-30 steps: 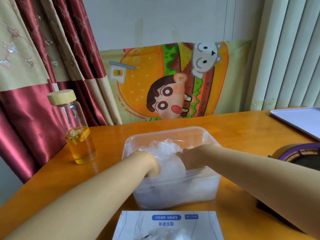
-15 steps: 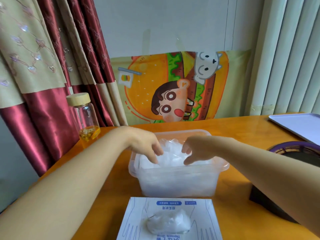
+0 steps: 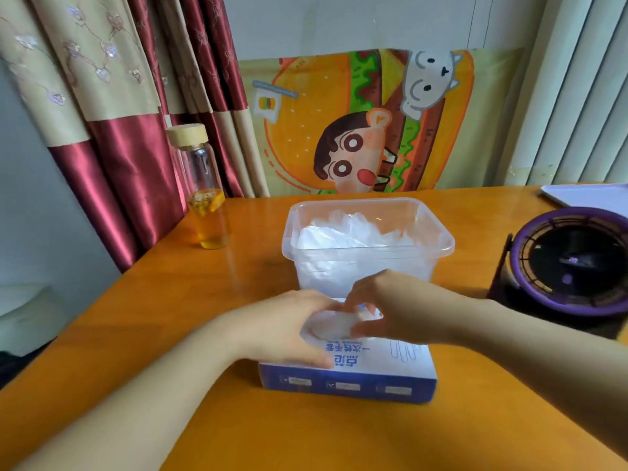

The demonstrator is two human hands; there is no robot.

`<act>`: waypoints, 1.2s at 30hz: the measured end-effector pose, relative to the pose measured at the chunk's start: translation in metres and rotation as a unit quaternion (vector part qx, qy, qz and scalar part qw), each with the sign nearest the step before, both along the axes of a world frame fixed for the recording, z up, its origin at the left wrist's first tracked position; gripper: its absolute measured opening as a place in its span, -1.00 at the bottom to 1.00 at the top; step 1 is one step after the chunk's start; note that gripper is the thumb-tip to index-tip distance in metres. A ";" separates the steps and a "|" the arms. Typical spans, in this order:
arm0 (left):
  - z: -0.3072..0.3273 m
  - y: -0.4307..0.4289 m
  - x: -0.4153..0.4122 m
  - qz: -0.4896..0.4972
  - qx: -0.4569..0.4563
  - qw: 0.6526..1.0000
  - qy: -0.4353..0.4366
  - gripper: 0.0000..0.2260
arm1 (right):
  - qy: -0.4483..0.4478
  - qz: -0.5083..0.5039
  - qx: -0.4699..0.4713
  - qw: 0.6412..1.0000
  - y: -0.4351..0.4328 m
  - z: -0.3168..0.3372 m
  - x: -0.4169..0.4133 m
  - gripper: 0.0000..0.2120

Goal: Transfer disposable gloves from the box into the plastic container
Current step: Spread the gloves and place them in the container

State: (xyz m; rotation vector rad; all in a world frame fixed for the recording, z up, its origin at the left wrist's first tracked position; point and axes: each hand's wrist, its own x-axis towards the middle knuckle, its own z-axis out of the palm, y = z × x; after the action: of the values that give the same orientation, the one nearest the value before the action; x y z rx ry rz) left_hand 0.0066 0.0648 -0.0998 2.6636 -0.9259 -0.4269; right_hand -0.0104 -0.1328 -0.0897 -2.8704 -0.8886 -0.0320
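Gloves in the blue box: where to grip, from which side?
Pinch the crumpled glove wad bulging through the oval opening in the box top, coming straight down from above. Cardboard covers the rest, so only that tuft is reachable.

On the counter (image 3: 238, 419), the box (image 3: 373, 368) was placed nearest the viewer, with the plastic container (image 3: 438, 229) directly behind it and just beside it. A heap of gloves (image 3: 350, 232) was held in the container. A wad of gloves (image 3: 331, 326) was lodged in the opening on top of the box. The left grip (image 3: 285, 326) was laid on the left part of the box top. The wad was pinched from the right by the right grip (image 3: 394, 307). 1 bottle (image 3: 204, 198) was stood upright to the left of the container, near the counter's left edge. A round device (image 3: 574, 263) was set to the right, with a flat tray (image 3: 588, 195) behind it. A poster (image 3: 356, 120) was hung on the wall behind the counter.
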 end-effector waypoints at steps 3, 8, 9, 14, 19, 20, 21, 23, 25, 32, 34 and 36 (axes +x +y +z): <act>-0.012 0.001 -0.002 0.016 -0.019 1.000 0.004 -0.38 | -0.036 -0.028 0.056 0.997 -0.001 -0.009 0.001 -0.73; -0.016 0.003 -0.003 0.011 -0.008 1.000 -0.001 -0.26 | -0.038 -0.066 0.034 0.997 0.002 -0.025 0.002 -0.80; -0.017 0.004 -0.003 0.014 -0.004 1.000 -0.007 -0.24 | -0.034 -0.062 -0.001 0.998 0.003 -0.023 0.003 -0.78; -0.023 0.007 -0.004 0.032 -0.040 0.998 0.037 -0.20 | 0.061 -0.022 -0.133 0.989 0.012 -0.021 0.003 -0.71; -0.024 0.006 -0.005 0.041 -0.063 0.996 0.044 -0.20 | 0.072 -0.057 -0.072 0.993 0.016 -0.008 0.006 -0.73; -0.023 0.006 -0.005 0.043 -0.067 0.996 0.050 -0.20 | 0.058 -0.065 -0.039 0.995 0.014 -0.003 0.005 -0.74; -0.026 0.008 -0.003 0.045 -0.072 0.995 0.057 -0.20 | 0.030 -0.067 -0.011 0.997 0.014 0.000 0.004 -0.77; -0.028 0.008 -0.001 0.045 -0.077 0.994 0.063 -0.16 | -0.011 -0.061 0.036 0.997 0.013 0.001 0.000 -0.82; -0.029 0.009 0.001 0.045 -0.075 0.994 0.064 -0.09 | 0.005 -0.048 0.041 0.998 0.019 -0.005 -0.005 -0.74; -0.026 0.007 -0.003 0.061 -0.067 0.993 0.072 -0.07 | 0.035 -0.005 -0.080 0.996 0.026 -0.014 -0.002 -0.58; -0.025 0.007 -0.004 0.064 -0.069 0.993 0.070 -0.06 | 0.051 0.021 -0.080 0.995 0.024 -0.014 -0.001 -0.62; -0.025 0.007 -0.006 0.061 -0.073 0.994 0.058 -0.04 | 0.054 0.026 -0.064 0.996 0.023 -0.017 0.000 -0.68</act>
State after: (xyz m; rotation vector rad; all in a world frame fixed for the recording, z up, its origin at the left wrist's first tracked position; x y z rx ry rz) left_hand 0.0010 0.0718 -0.1245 2.5163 -0.7254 -0.4616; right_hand -0.0107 -0.1097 -0.1065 -2.9309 -0.9758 0.1905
